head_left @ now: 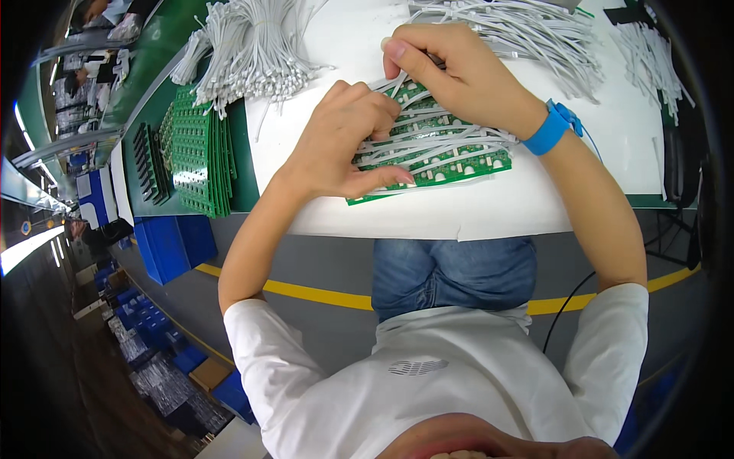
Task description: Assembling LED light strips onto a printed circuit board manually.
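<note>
A green circuit board panel [459, 170] lies on the white work surface, with several white cables [428, 145] across it. My left hand [340, 141] rests over the board's left end. Its thumb stretches along the near side, while the other fingers curl on the far side, holding the panel down. Over the board's far edge, my right hand [459, 80] has thumb and index finger closed in a pinch on a white cable. The pinched end is mostly hidden by the fingers. A blue band [547, 136] circles my right wrist.
White cable bundles [256, 53] lie at the far left, with a loose cable pile [520, 38] behind the board and another bunch [650, 65] at far right. Upright green circuit boards [200, 153] stand at left, beside a black slotted rack [149, 164]. A blue bin [174, 246] sits below the table edge.
</note>
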